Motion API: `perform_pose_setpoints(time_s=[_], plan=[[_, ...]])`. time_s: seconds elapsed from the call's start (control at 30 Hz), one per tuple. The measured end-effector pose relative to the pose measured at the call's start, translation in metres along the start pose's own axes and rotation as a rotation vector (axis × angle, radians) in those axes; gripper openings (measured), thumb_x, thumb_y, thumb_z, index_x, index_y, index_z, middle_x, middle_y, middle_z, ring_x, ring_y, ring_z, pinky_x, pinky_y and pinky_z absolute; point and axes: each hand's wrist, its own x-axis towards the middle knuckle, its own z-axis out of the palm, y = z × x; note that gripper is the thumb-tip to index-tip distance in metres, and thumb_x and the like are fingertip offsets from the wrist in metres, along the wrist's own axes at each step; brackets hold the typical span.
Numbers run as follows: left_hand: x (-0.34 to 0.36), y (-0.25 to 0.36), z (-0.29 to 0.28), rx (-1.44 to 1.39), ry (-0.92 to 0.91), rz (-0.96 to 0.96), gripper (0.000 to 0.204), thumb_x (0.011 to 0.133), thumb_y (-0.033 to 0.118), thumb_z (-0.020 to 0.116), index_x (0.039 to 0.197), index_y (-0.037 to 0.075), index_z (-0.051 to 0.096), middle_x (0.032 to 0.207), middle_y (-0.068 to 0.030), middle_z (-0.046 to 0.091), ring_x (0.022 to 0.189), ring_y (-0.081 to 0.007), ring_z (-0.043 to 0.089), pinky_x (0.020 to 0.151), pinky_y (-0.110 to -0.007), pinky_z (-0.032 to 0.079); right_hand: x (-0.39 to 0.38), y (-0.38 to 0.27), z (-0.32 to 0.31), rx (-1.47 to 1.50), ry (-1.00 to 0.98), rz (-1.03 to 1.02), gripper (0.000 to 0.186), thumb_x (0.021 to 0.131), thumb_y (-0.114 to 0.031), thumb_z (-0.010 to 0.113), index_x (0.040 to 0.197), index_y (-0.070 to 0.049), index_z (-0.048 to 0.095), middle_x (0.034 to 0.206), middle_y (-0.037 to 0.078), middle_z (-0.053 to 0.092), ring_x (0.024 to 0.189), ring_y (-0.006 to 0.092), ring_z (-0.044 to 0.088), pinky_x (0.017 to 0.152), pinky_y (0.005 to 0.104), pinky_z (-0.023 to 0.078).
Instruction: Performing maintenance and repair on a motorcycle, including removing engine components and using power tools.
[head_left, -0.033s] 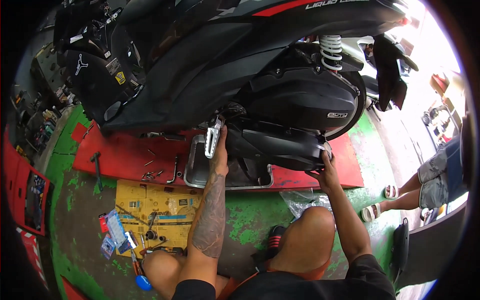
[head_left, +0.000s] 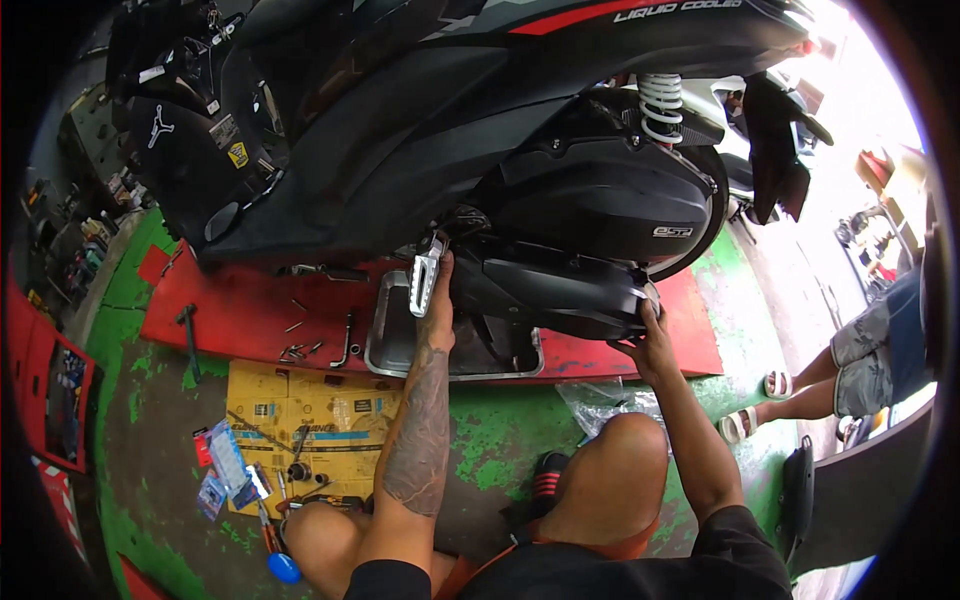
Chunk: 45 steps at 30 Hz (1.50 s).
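Observation:
A black motor scooter [head_left: 380, 150] stands side-on before me. Low on its rear half is a long black engine cover [head_left: 560, 292], which I hold at both ends. My left hand [head_left: 440, 300] grips its front end, just behind a silver folding footrest [head_left: 424, 280]; most of these fingers are hidden behind the cover. At the rear end, by the wheel, my right hand [head_left: 648, 345] has its fingers around the cover's rounded tip. Directly below sits a grey metal drip tray [head_left: 385, 355], partly covered by my left forearm.
The scooter is on a red platform [head_left: 230, 310] with small bolts and an L-shaped wrench [head_left: 345, 340]. A hammer [head_left: 188, 335] leans at its edge. Yellow cardboard [head_left: 340, 410] holds sockets, tools and packets. A clear plastic bag [head_left: 595, 405] lies by my knee. Another person's legs [head_left: 800, 385] are at right.
The view has shifted very slightly. Both hands keep their places on the cover.

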Motion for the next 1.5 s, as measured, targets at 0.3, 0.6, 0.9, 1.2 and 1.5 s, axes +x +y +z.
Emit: perform_pose_setpoints(time_s=[0.3,0.6,0.9,1.2,1.5], plan=[[0.046,-0.037,-0.037,-0.202,-0.237,0.080,0.074,0.097,0.032,0.062,0.154,0.015,0.019,0.152,-0.0117,0.033,0.133,-0.0248,0.045,0.111,-0.039,0.044,0.023,-0.017,0.017,-0.011,-0.043,0.018,0.082,0.089,-0.054,0.066,0.148,-0.021,0.019,0.146,0.016,0.034,0.126,0.0397,0.048,0.092,0.0618,0.050],[0.034,-0.028,-0.005,-0.237,-0.101,0.142,0.098,0.085,0.039,0.073,0.157,0.014,0.012,0.158,-0.0136,0.024,0.145,-0.0280,0.029,0.120,-0.044,0.023,0.047,-0.033,0.020,-0.121,-0.032,0.019,0.088,0.082,-0.071,0.061,0.146,-0.017,0.034,0.144,0.014,0.043,0.126,0.0351,0.048,0.097,0.0584,0.048],[0.033,-0.019,-0.011,-0.292,-0.091,0.147,0.100,0.083,0.035,0.078,0.155,0.010,0.014,0.152,-0.0150,0.033,0.139,-0.0272,0.037,0.116,-0.043,0.034,0.044,-0.014,0.029,-0.113,-0.020,-0.027,0.088,0.085,-0.071,0.059,0.150,-0.022,0.028,0.147,0.015,0.038,0.125,0.0393,0.049,0.095,0.0586,0.048],[0.037,-0.028,-0.003,-0.191,-0.124,0.374,0.055,0.108,0.041,0.032,0.152,0.008,0.027,0.147,-0.0116,0.041,0.132,-0.0230,0.047,0.115,-0.035,0.037,0.044,-0.003,0.014,-0.090,-0.078,-0.102,0.067,0.092,-0.040,0.068,0.145,-0.024,0.030,0.141,0.013,0.044,0.122,0.0364,0.053,0.093,0.0582,0.052],[0.039,-0.014,0.004,-0.514,-0.165,0.225,0.068,0.081,0.011,0.079,0.136,0.004,0.040,0.124,-0.0162,0.057,0.111,-0.0229,0.060,0.097,-0.032,0.050,0.050,-0.005,0.010,-0.179,-0.111,-0.124,0.064,0.097,-0.039,0.061,0.148,-0.025,0.024,0.144,0.014,0.040,0.127,0.0360,0.050,0.097,0.0557,0.051]])
